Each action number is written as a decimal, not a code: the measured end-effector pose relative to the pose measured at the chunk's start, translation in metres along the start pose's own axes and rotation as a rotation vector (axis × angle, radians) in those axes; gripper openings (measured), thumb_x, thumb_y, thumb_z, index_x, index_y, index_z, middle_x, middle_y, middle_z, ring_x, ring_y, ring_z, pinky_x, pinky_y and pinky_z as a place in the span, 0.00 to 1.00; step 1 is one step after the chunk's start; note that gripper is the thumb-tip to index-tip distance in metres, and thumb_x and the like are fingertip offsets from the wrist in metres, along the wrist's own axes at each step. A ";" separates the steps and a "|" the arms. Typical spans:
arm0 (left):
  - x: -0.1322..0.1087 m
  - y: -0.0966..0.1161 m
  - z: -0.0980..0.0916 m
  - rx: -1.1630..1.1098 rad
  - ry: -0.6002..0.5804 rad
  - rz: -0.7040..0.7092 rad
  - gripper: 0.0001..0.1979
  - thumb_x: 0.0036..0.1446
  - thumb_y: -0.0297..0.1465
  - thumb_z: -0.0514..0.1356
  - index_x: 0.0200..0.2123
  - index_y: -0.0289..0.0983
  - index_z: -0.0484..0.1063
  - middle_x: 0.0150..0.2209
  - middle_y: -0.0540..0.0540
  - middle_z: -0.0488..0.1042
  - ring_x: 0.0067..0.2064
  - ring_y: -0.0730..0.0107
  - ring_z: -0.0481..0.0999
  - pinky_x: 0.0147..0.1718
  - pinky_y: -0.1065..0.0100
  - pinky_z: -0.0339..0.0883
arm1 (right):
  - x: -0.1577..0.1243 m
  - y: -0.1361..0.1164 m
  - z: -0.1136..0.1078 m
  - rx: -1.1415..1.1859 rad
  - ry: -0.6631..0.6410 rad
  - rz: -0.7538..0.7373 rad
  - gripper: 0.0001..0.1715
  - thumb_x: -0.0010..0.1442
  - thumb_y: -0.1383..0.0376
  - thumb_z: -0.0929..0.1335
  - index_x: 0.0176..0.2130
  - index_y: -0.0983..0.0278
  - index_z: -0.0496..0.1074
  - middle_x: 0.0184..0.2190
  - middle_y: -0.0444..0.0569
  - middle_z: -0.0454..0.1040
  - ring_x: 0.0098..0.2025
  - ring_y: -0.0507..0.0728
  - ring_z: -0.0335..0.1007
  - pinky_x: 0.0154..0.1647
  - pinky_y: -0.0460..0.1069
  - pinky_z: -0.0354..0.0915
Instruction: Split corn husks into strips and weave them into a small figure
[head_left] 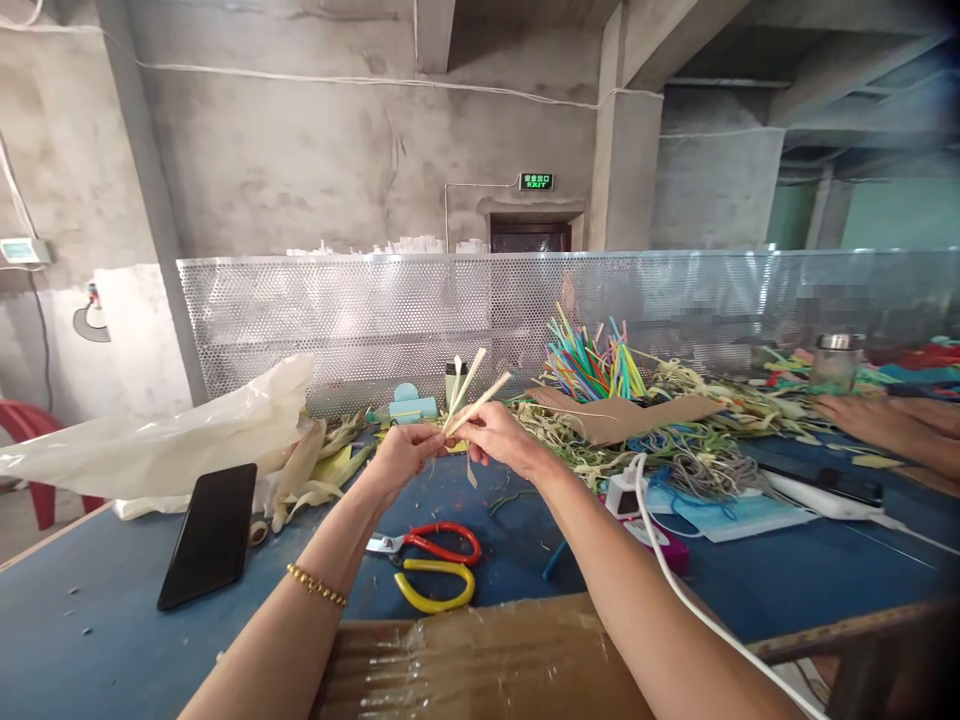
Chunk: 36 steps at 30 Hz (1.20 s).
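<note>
Ahead of me, above the blue table, my left hand and my right hand meet fingertip to fingertip. Both pinch a few pale strips, which look like dried husk or straw and fan upward from the fingers. A small end of strip hangs below the right fingers. Where one hand's grip ends and the other's begins is hidden by the fingers. Below the hands lie scissors with one red and one yellow handle. A gold bead bracelet circles the left wrist.
Left are a black phone, a plastic bag and husks. Coloured pipe cleaners, cardboard, tangled strands and a charger with a white cable lie right. A perforated metal screen stands behind. Another person's hands rest far right.
</note>
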<state>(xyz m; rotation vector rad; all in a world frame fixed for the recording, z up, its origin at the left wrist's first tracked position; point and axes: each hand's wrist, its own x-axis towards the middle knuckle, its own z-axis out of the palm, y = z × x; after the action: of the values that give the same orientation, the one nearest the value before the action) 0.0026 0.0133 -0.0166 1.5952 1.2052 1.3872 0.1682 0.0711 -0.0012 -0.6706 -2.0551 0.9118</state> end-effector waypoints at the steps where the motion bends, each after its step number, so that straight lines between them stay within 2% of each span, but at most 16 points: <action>1: 0.000 0.000 0.000 -0.004 -0.017 -0.031 0.10 0.53 0.34 0.62 0.30 0.32 0.77 0.24 0.49 0.75 0.14 0.83 0.57 0.14 0.73 0.43 | -0.001 -0.002 -0.001 -0.011 -0.017 0.013 0.12 0.57 0.62 0.68 0.36 0.69 0.75 0.16 0.41 0.68 0.15 0.47 0.61 0.12 0.41 0.56; 3: -0.001 -0.001 0.001 -0.057 -0.064 -0.079 0.09 0.53 0.33 0.62 0.31 0.31 0.76 0.26 0.46 0.76 0.14 0.80 0.62 0.13 0.74 0.46 | -0.004 -0.005 -0.003 -0.014 -0.047 0.025 0.11 0.56 0.62 0.69 0.34 0.69 0.74 0.16 0.41 0.67 0.15 0.47 0.61 0.13 0.41 0.56; 6: -0.002 0.000 0.001 -0.224 -0.131 -0.102 0.08 0.54 0.31 0.63 0.29 0.30 0.74 0.24 0.44 0.75 0.19 0.75 0.70 0.17 0.74 0.58 | -0.005 -0.008 -0.005 0.016 -0.069 0.012 0.11 0.56 0.62 0.69 0.30 0.69 0.71 0.18 0.42 0.68 0.17 0.46 0.61 0.15 0.41 0.58; 10: -0.003 0.001 -0.001 -0.411 -0.165 -0.121 0.06 0.55 0.27 0.63 0.29 0.28 0.74 0.25 0.43 0.75 0.22 0.75 0.73 0.21 0.75 0.63 | -0.004 -0.005 -0.007 0.071 -0.090 -0.044 0.12 0.57 0.61 0.69 0.31 0.69 0.71 0.19 0.42 0.67 0.20 0.47 0.63 0.20 0.43 0.61; 14: -0.004 0.003 -0.004 -0.496 -0.205 -0.131 0.04 0.56 0.23 0.61 0.30 0.27 0.74 0.27 0.40 0.76 0.25 0.75 0.75 0.24 0.76 0.67 | -0.003 -0.002 -0.010 0.124 -0.086 -0.041 0.10 0.55 0.63 0.70 0.33 0.69 0.72 0.22 0.44 0.70 0.23 0.48 0.65 0.23 0.44 0.63; 17: -0.005 0.005 -0.004 -0.514 -0.171 -0.150 0.05 0.57 0.21 0.59 0.29 0.27 0.74 0.29 0.39 0.77 0.26 0.75 0.76 0.26 0.76 0.70 | -0.004 -0.003 -0.010 0.130 -0.067 -0.016 0.11 0.54 0.62 0.71 0.33 0.69 0.71 0.21 0.44 0.70 0.21 0.48 0.65 0.22 0.44 0.62; 20: -0.004 0.005 0.000 -0.523 -0.085 -0.153 0.07 0.58 0.20 0.58 0.28 0.27 0.73 0.30 0.38 0.77 0.26 0.75 0.77 0.27 0.75 0.72 | -0.005 -0.005 -0.009 0.131 -0.067 0.016 0.13 0.53 0.60 0.72 0.31 0.69 0.70 0.18 0.42 0.68 0.19 0.47 0.62 0.19 0.43 0.60; 23: -0.002 0.002 0.006 -0.517 0.026 -0.115 0.09 0.58 0.21 0.58 0.26 0.28 0.71 0.25 0.41 0.76 0.23 0.74 0.76 0.25 0.74 0.72 | -0.003 -0.002 -0.003 0.114 -0.064 0.057 0.15 0.52 0.59 0.72 0.28 0.68 0.69 0.16 0.41 0.66 0.17 0.46 0.59 0.16 0.42 0.57; 26: 0.002 -0.004 0.008 -0.513 0.076 -0.070 0.08 0.58 0.22 0.59 0.25 0.29 0.70 0.22 0.43 0.75 0.21 0.75 0.74 0.22 0.75 0.70 | 0.000 0.004 0.002 0.037 -0.040 0.096 0.13 0.53 0.60 0.71 0.27 0.67 0.68 0.16 0.41 0.66 0.15 0.46 0.59 0.15 0.42 0.57; 29: 0.005 -0.009 0.005 -0.501 0.081 -0.072 0.07 0.56 0.23 0.62 0.25 0.29 0.70 0.23 0.43 0.75 0.21 0.75 0.74 0.21 0.74 0.69 | 0.002 0.003 0.000 -0.048 0.119 0.053 0.10 0.53 0.62 0.71 0.30 0.67 0.69 0.15 0.40 0.66 0.14 0.47 0.59 0.13 0.42 0.56; 32: 0.006 -0.011 0.001 -0.485 0.033 -0.109 0.07 0.56 0.24 0.62 0.26 0.29 0.71 0.24 0.43 0.75 0.21 0.75 0.74 0.21 0.74 0.67 | 0.000 -0.005 -0.006 0.055 0.239 -0.038 0.13 0.54 0.61 0.69 0.38 0.67 0.70 0.16 0.38 0.64 0.14 0.46 0.56 0.13 0.42 0.55; 34: 0.004 -0.010 0.001 -0.472 -0.043 -0.122 0.07 0.56 0.24 0.62 0.26 0.28 0.71 0.24 0.42 0.75 0.21 0.75 0.73 0.20 0.74 0.65 | -0.002 -0.010 -0.008 0.163 0.209 -0.075 0.17 0.55 0.60 0.69 0.42 0.68 0.69 0.15 0.36 0.63 0.14 0.46 0.54 0.14 0.42 0.55; 36: 0.003 -0.009 0.002 -0.459 -0.106 -0.123 0.07 0.56 0.25 0.62 0.26 0.28 0.72 0.24 0.42 0.75 0.21 0.75 0.73 0.20 0.74 0.63 | -0.003 -0.013 -0.008 0.211 0.167 -0.106 0.17 0.54 0.58 0.69 0.41 0.68 0.69 0.15 0.36 0.63 0.14 0.46 0.54 0.14 0.43 0.55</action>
<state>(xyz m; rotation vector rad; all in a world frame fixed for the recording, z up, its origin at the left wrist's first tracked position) 0.0030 0.0188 -0.0241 1.2347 0.8304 1.3616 0.1748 0.0645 0.0113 -0.5012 -1.7992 0.9617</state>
